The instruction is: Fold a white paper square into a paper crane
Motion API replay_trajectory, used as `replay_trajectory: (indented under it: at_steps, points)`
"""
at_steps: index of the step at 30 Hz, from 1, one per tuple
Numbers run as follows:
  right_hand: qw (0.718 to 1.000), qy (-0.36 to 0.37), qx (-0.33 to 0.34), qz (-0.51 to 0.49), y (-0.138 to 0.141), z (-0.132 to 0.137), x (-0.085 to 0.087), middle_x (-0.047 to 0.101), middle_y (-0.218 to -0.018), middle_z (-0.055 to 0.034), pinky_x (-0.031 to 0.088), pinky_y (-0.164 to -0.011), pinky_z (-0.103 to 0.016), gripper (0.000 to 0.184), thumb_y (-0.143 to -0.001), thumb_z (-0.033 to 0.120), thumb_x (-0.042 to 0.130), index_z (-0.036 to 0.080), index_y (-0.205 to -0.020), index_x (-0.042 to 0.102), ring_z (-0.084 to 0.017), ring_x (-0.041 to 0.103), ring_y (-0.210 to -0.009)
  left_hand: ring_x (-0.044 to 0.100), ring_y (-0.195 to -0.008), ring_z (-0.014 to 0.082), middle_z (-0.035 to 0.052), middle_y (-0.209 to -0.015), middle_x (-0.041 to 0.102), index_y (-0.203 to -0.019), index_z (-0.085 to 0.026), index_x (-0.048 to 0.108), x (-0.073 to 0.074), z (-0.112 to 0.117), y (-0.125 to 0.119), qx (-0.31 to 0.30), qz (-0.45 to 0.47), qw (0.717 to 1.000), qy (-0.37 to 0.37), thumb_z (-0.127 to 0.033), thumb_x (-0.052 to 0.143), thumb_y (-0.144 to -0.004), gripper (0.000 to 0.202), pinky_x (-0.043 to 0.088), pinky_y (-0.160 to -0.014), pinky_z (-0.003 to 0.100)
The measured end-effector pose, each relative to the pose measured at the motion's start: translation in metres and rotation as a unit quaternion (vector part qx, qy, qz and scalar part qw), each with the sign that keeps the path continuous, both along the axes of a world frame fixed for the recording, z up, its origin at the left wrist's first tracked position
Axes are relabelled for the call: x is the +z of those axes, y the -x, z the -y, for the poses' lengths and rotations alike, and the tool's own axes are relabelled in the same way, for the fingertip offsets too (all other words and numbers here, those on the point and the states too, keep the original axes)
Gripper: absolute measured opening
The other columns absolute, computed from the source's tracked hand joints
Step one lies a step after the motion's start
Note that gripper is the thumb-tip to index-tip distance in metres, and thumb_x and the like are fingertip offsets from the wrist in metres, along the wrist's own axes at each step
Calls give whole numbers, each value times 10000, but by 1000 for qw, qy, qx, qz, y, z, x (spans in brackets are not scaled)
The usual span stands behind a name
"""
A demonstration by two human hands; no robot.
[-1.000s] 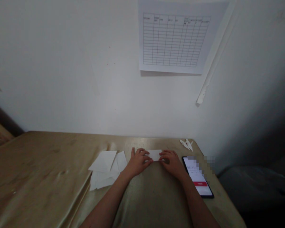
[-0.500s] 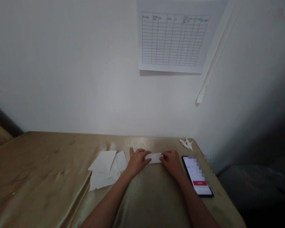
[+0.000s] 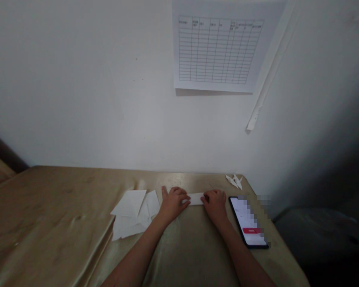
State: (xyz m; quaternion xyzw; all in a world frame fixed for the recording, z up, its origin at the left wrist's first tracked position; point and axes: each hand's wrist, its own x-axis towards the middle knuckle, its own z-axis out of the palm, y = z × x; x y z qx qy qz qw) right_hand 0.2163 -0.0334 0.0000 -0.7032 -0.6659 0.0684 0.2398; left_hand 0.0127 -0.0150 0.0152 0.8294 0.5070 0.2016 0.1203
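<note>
A narrow strip of folded white paper (image 3: 196, 199) lies on the covered table between my two hands. The thumb and fingers of my left hand (image 3: 174, 202) are closed on its left end, with one finger sticking out to the side. At the strip's right end, my right hand (image 3: 214, 201) pinches it between curled fingers and thumb. Both ends of the strip are hidden under the fingers. Left of my left hand is a loose pile of white paper sheets (image 3: 131, 215), overlapping, some with torn edges.
A lit phone (image 3: 251, 237) lies right of my right forearm. Small folded white paper pieces (image 3: 233, 181) sit near the table's back right corner. The brown-gold table cover (image 3: 62, 207) is wrinkled on the left. A printed grid sheet (image 3: 215, 52) hangs on the wall behind.
My left hand's fingers have shifted slightly right along the strip, so a little less of it shows. My right hand has barely moved.
</note>
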Motion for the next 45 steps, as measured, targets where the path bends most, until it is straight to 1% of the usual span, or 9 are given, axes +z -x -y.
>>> replay_trajectory:
  at_steps: [9, 17, 22, 25, 27, 30, 33, 38, 45]
  points:
    - [999, -6, -32, 9, 5, -1, -2, 733, -1008, -74, 69, -1128, -535, 144, -899, 267, 590, 214, -912, 723, -271, 525, -1146, 506, -1262, 309, -24, -1153, 727, -990, -415, 758, 0, 1, -1, 5, -39, 998, -45, -387, 634, -901, 155, -103, -1078, 794]
    - [999, -12, -46, 21, 8, 0, 0, 730, -991, -87, 89, -1112, -547, 143, -891, 263, 586, 223, -894, 723, -278, 532, -1131, 506, -1260, 310, -22, -1162, 723, -1002, -405, 754, -3, 1, -2, 6, -36, 997, -61, -376, 641, -899, 155, -120, -1072, 796]
    - [998, -22, -55, 9, 8, 0, 0, 719, -973, -79, 96, -1116, -546, 143, -877, 251, 606, 207, -980, 695, -269, 550, -1103, 511, -1254, 303, -29, -1154, 726, -1002, -408, 752, 0, 2, -2, 9, -37, 998, -59, -373, 641, -899, 156, -123, -1070, 794]
    - [999, -32, -42, 8, 6, 3, 1, 716, -946, -63, 93, -1123, -545, 152, -881, 284, 617, 208, -993, 685, -259, 557, -1080, 507, -1253, 304, -27, -1160, 725, -1006, -411, 753, 1, 3, -2, 10, -39, 998, -53, -371, 638, -901, 161, -138, -1073, 784]
    - [999, -32, -23, 13, 4, 5, 2, 719, -925, -55, 72, -1126, -563, 143, -888, 333, 616, 222, -919, 701, -263, 554, -1072, 502, -1255, 305, -24, -1155, 727, -1011, -411, 754, 1, 3, -2, 11, -38, 998, -51, -374, 631, -905, 167, -142, -1076, 779]
    - [1000, -24, 3, 13, 0, 7, 5, 727, -938, -51, 14, -1123, -598, 197, -887, 404, 616, 249, -839, 728, -274, 538, -1088, 497, -1257, 310, -19, -1139, 731, -1011, -409, 755, 0, 2, -1, 10, -35, 998, -52, -383, 623, -907, 170, -143, -1074, 778]
    - [1000, -7, 18, 7, -3, 8, 7, 731, -988, -48, -25, -1120, -610, 199, -875, 434, 628, 277, -873, 751, -278, 519, -1120, 490, -1262, 313, -11, -1148, 730, -1010, -408, 756, -2, 2, -1, 14, -35, 998, -52, -384, 624, -904, 171, -148, -1078, 770]
    - [1000, 17, 23, 10, -5, 8, 11, 730, -1049, -52, -33, -1123, -620, 210, -865, 459, 641, 299, -921, 765, -285, 503, -1158, 484, -1264, 318, -7, -1149, 728, -1012, -405, 756, -4, 1, -1, 16, -36, 998, -54, -381, 635, -894, 171, -146, -1081, 769]
    - [999, 6, 21, 26, -4, 9, 10, 731, -1042, -44, -18, -1126, -634, 204, -882, 461, 632, 321, -941, 768, -275, 514, -1161, 498, -1255, 316, -2, -1136, 733, -1010, -389, 758, -3, 2, -1, 11, -32, 998, -59, -368, 620, -905, 175, -134, -1081, 775]
